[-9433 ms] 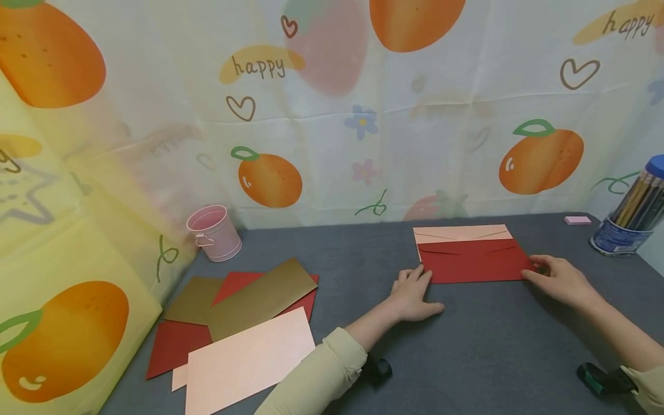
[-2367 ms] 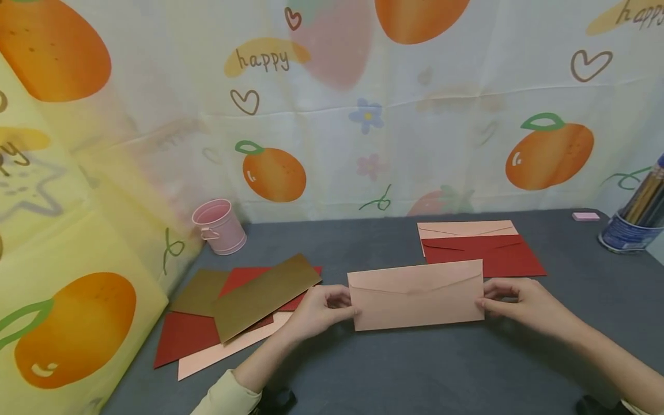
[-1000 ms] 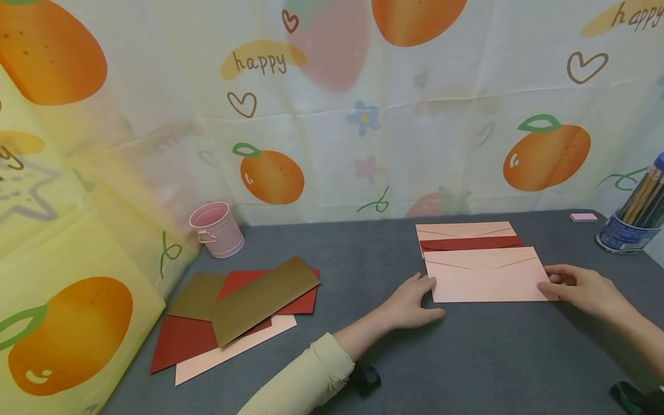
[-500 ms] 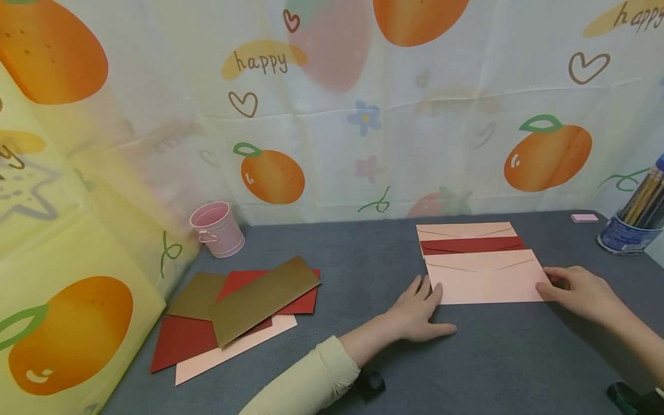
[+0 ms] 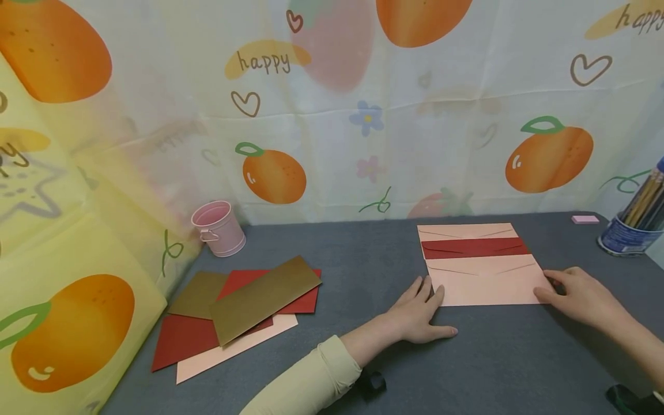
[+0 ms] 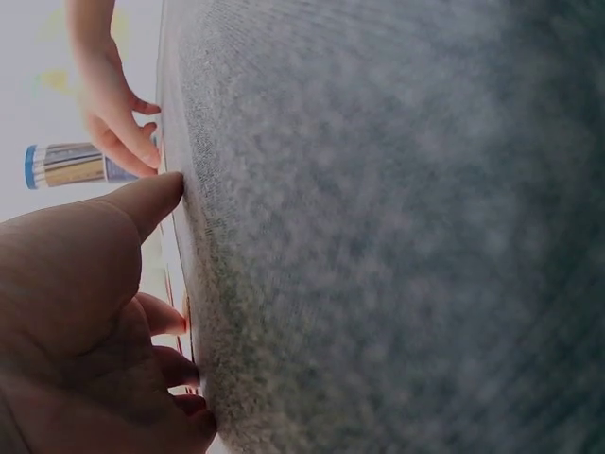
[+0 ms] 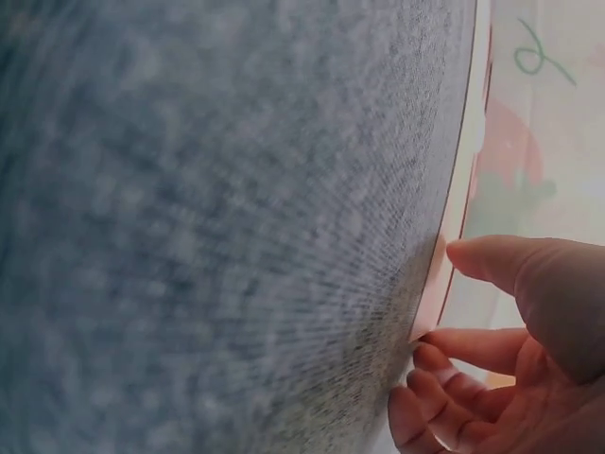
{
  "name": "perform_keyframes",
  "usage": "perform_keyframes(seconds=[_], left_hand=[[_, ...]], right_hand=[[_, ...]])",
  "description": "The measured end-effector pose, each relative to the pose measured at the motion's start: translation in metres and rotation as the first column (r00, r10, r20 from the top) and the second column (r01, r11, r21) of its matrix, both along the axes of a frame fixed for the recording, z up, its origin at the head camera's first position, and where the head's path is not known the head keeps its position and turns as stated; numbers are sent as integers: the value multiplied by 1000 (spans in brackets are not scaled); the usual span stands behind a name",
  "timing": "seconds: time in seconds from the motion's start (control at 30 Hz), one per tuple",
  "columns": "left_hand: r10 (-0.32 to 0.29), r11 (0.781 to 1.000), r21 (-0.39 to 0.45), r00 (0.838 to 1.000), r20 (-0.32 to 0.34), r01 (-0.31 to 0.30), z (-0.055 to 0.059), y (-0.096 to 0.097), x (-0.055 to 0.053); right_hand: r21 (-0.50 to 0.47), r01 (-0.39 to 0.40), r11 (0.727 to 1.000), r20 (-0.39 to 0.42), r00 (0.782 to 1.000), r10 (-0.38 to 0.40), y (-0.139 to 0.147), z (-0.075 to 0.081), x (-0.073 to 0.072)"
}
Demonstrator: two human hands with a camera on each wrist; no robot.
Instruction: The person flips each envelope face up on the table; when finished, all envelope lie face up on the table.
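In the head view a pink envelope (image 5: 487,283) lies flap side up on the right of the table, overlapping a red envelope (image 5: 474,248). Behind these, the top strip of another pink envelope (image 5: 464,230) shows. The left hand (image 5: 417,314) rests at the front envelope's left edge, fingers spread and fingertips on its lower left corner, thumb out over the tabletop. The right hand (image 5: 583,294) pinches the right edge near the lower corner; in the right wrist view its thumb lies on the envelope (image 7: 437,284) and the index finger is at the corner.
On the left lies a loose pile with a gold envelope (image 5: 267,300) on top of red (image 5: 181,340) and pink (image 5: 233,354) ones. A small pink bucket (image 5: 220,230) stands behind it. At the back right are a pink eraser (image 5: 585,219) and a pencil holder (image 5: 627,235).
The top pink envelope left the left pile, was held up in both hands, then laid over the red envelope. Since then it has slid slightly toward the front, baring more of the red.
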State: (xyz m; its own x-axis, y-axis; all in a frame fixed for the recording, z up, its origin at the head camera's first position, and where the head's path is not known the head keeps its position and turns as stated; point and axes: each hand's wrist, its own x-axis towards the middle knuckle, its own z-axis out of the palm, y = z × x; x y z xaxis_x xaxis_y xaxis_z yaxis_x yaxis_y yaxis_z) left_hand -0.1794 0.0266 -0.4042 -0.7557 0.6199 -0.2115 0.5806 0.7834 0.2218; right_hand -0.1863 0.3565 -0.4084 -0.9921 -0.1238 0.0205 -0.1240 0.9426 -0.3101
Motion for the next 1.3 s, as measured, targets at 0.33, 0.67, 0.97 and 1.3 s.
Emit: perform_keyframes(seconds=[0.33, 0.67, 0.97, 1.3], left_hand=[[-19, 981, 194, 999, 50, 9, -1, -13, -8], [44, 937, 346, 999, 18, -47, 1, -48, -12], [167, 894, 407, 982, 87, -188, 6, -105, -13], [256, 838, 474, 962, 94, -269, 4, -164, -10]], right_hand=[[-38, -5, 999, -46, 999, 4, -25, 4, 3], [-253, -174, 952, -181, 975, 130, -83, 7, -1], [-318, -282, 905, -151, 958, 245, -142, 13, 1], [-272, -418, 867, -136, 908, 396, -200, 11, -2]])
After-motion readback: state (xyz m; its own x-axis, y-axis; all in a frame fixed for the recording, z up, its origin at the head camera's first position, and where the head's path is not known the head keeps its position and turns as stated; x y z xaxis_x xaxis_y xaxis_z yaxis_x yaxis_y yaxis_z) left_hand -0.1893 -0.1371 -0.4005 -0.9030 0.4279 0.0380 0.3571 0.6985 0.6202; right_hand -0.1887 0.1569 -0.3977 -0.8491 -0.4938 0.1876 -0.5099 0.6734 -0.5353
